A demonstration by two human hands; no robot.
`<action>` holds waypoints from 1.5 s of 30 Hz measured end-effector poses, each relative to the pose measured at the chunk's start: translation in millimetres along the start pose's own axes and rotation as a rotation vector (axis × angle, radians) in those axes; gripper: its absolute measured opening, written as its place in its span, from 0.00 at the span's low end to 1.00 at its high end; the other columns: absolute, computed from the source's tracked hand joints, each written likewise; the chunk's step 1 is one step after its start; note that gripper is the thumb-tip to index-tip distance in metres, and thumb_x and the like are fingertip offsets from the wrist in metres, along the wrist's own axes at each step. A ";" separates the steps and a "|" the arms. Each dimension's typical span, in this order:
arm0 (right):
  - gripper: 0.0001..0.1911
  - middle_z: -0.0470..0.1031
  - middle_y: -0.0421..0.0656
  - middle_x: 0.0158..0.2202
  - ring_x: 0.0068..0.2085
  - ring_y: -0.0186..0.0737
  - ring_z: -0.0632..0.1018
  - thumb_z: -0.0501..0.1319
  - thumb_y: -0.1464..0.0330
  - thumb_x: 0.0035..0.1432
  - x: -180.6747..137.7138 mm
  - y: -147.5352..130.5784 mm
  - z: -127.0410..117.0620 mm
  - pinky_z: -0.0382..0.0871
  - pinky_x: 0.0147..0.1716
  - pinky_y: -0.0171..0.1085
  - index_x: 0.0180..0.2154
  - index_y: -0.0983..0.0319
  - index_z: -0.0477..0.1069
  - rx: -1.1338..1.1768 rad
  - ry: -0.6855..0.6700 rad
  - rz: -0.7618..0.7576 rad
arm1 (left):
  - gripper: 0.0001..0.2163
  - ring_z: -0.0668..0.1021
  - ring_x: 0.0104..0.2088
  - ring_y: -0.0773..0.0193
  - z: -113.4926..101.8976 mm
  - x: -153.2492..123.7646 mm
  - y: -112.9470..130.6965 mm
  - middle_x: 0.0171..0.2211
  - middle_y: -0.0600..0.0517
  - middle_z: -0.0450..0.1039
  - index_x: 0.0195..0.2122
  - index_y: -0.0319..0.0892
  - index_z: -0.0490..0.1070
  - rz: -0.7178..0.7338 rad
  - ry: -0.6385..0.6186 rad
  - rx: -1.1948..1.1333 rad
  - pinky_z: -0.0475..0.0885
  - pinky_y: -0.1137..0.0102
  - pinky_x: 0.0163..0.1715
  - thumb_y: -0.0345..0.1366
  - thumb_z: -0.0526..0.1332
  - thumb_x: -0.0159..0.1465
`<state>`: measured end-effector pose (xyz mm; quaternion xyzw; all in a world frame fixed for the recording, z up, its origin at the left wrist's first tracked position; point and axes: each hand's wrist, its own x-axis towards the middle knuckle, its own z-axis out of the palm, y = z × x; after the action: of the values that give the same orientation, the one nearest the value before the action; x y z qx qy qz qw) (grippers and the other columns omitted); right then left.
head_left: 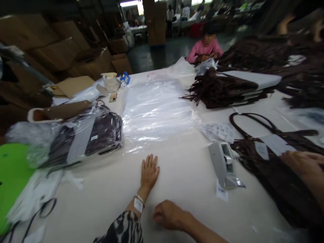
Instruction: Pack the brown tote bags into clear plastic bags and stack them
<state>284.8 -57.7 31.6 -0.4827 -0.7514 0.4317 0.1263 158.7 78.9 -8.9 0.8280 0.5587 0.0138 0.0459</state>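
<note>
My left hand [149,172] lies flat on the white table [187,175], fingers stretched out and together, holding nothing; a white band sits on its wrist above a patterned sleeve. My right hand [169,214] rests on the table just behind it, fingers curled under into a loose fist with nothing visible in it. Beyond my left hand lies a stack of clear plastic bags [157,108]. A grey tagging device [224,165] lies to the right of my hands.
Wrapped dark bags [88,138] lie at the left by a green sheet [10,175]. A brown tote bag [273,162] with another person's hand [303,162] on it lies right. Paper tags [220,131], a heap of brown bags [222,89], a person in pink [205,49], cardboard boxes [50,44].
</note>
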 end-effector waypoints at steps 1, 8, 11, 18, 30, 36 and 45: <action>0.05 0.80 0.37 0.31 0.31 0.33 0.78 0.63 0.69 0.58 0.7 -1.3 -5.3 0.69 0.32 0.31 0.34 0.56 0.78 0.062 -0.045 0.056 | 0.25 0.54 0.70 0.53 2.2 -0.3 -1.0 0.70 0.47 0.50 0.68 0.46 0.56 0.003 0.028 -0.008 0.46 0.51 0.69 0.37 0.51 0.69; 0.07 0.77 0.39 0.28 0.31 0.35 0.75 0.61 0.67 0.59 -1.8 -43.1 -45.8 0.67 0.33 0.33 0.30 0.61 0.75 0.369 0.285 0.224 | 0.25 0.56 0.69 0.53 11.6 -6.5 -1.0 0.69 0.46 0.53 0.68 0.47 0.56 0.023 0.122 -0.048 0.50 0.49 0.68 0.42 0.53 0.69; 0.05 0.78 0.42 0.34 0.37 0.36 0.76 0.59 0.69 0.61 1.1 -70.4 -33.6 0.70 0.39 0.34 0.36 0.60 0.74 0.436 0.385 0.081 | 0.25 0.55 0.69 0.53 12.3 -6.7 -0.9 0.69 0.46 0.53 0.67 0.47 0.56 0.026 0.131 -0.068 0.49 0.49 0.68 0.43 0.52 0.69; 0.17 0.75 0.47 0.48 0.50 0.39 0.75 0.55 0.73 0.64 4.8 -105.7 11.9 0.70 0.53 0.40 0.52 0.57 0.70 0.353 0.476 -0.043 | 0.26 0.53 0.70 0.51 17.0 -10.0 -4.1 0.70 0.45 0.51 0.68 0.45 0.54 0.061 0.174 -0.120 0.47 0.48 0.68 0.43 0.51 0.70; 0.13 0.76 0.45 0.38 0.38 0.39 0.76 0.57 0.60 0.64 15.2 -143.4 32.7 0.71 0.40 0.36 0.42 0.59 0.75 0.411 0.400 0.081 | 0.30 0.50 0.71 0.49 -3.2 -43.1 -37.8 0.71 0.43 0.45 0.70 0.42 0.49 0.224 -0.023 -0.169 0.47 0.47 0.68 0.51 0.47 0.70; 0.13 0.77 0.42 0.30 0.33 0.39 0.75 0.60 0.58 0.58 41.2 -161.4 39.7 0.69 0.35 0.35 0.34 0.60 0.76 0.489 0.255 0.162 | 0.32 0.48 0.71 0.49 -2.9 -67.1 -59.6 0.72 0.42 0.43 0.70 0.42 0.48 0.275 -0.099 -0.226 0.46 0.46 0.68 0.53 0.46 0.70; 0.09 0.76 0.40 0.26 0.27 0.35 0.73 0.63 0.67 0.50 75.4 -168.7 82.5 0.66 0.27 0.32 0.34 0.62 0.77 0.564 0.152 0.162 | 0.31 0.52 0.70 0.50 23.1 -96.7 -110.1 0.71 0.46 0.45 0.70 0.49 0.47 0.440 -0.072 -0.219 0.51 0.49 0.67 0.53 0.50 0.69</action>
<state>92.9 -65.4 95.4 -0.5179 -0.5493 0.5948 0.2763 22.4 28.9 -39.2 0.9197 0.3582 0.0544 0.1509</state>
